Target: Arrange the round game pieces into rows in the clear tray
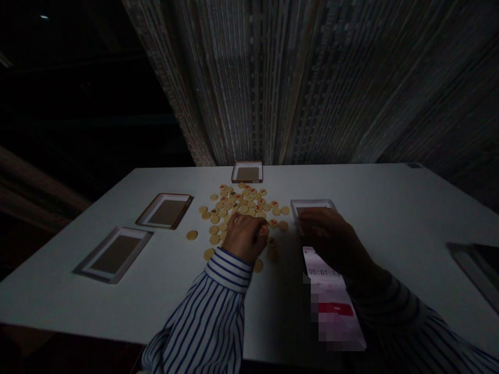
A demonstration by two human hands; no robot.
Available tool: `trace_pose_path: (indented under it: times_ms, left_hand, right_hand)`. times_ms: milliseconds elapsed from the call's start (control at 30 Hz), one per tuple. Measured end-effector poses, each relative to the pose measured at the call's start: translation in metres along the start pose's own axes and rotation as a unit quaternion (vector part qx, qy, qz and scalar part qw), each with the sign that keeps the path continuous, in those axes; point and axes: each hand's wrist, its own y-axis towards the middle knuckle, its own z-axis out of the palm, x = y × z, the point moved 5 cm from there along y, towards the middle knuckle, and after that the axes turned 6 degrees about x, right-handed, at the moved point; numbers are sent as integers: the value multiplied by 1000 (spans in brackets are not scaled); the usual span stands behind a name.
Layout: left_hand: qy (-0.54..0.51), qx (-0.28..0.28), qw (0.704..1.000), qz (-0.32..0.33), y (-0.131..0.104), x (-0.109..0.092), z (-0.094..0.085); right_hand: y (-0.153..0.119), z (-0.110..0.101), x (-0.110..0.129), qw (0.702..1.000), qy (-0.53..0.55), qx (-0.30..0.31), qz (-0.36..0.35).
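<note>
Round wooden Chinese chess pieces (pixel 244 209), some marked in red or black, lie in a loose pile mid-table. My left hand (pixel 244 238) is over the near side of the pile, its fingers curled. A red-marked piece (pixel 264 229) shows at its thumb side, seemingly in its grip. To the right, my right hand (pixel 331 236) is above the near part of a shallow white-edged tray (pixel 314 202). Its fingers are bent down in deep shadow, and a faint pale disc (pixel 320 231) shows among them. The fingertips are hard to make out.
Below my right hand lies a lit phone (pixel 331 296) showing a timer. More shallow trays are at the left (pixel 113 255), farther left-back (pixel 166 210) and at the back (pixel 248 172). A dark flat object (pixel 477 265) lies at the right edge. String curtains (pixel 265 83) hang behind the white table (pixel 390 208).
</note>
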Motion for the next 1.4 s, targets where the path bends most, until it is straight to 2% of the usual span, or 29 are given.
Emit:
trace_pose_path:
  times_ms: [133, 333, 733, 1100, 1400]
  left_hand:
    - [-15, -20, 999, 20, 1, 1, -1]
    - [-22, -108, 993, 52, -1, 4, -5]
    - [-87, -198, 975, 55, -4, -3, -23]
    - [-120, -201, 972, 29, -5, -7, -26]
    - [-110, -165, 979, 52, -1, -35, -24]
  right_hand:
    - [1, -4, 0, 1000, 1, -16, -4]
    - [2, -7, -1, 1000, -8, -20, -22]
    - [3, -17, -3, 996, -54, -66, -7]
    - [1, -30, -10, 990, -34, -138, 5]
    - [-1, -42, -15, 982, -6, -188, 29]
